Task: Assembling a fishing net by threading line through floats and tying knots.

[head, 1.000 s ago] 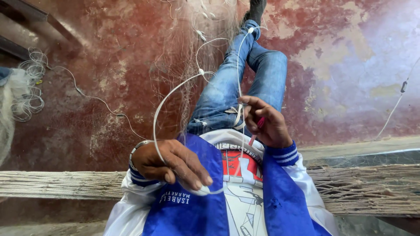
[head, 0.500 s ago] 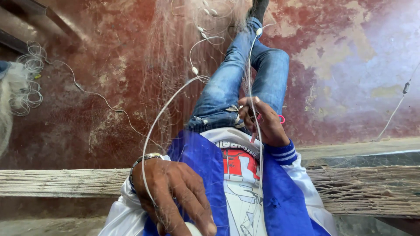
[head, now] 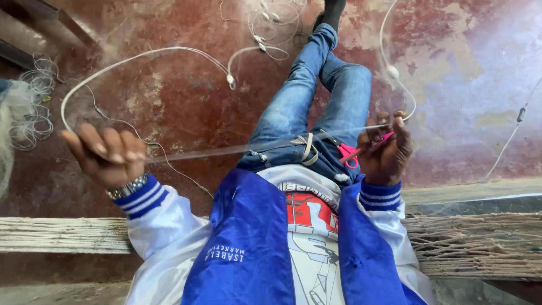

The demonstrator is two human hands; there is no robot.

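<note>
My left hand (head: 107, 152) is raised out to the left, its fingers closed on a thin white cord (head: 147, 53) and fine net mesh (head: 226, 151) stretched tight across my lap. My right hand (head: 387, 149) is up at the right, gripping the other end of the stretched mesh together with a red-handled pair of scissors (head: 353, 152). The white cord loops over the floor with small white floats (head: 230, 80) on it. My legs in blue jeans (head: 316, 107) stretch out ahead. I wear a blue and white jacket.
A worn red-painted concrete floor (head: 186, 101) lies under the net. A tangle of white line (head: 31, 107) sits at the left edge. I sit on a bench strung with woven rope (head: 480, 243). Another thin line with a weight (head: 520, 113) runs at far right.
My hands have moved apart: the left swung from my lap up and out to the left, the right shifted to the right, pulling the mesh taut between them.
</note>
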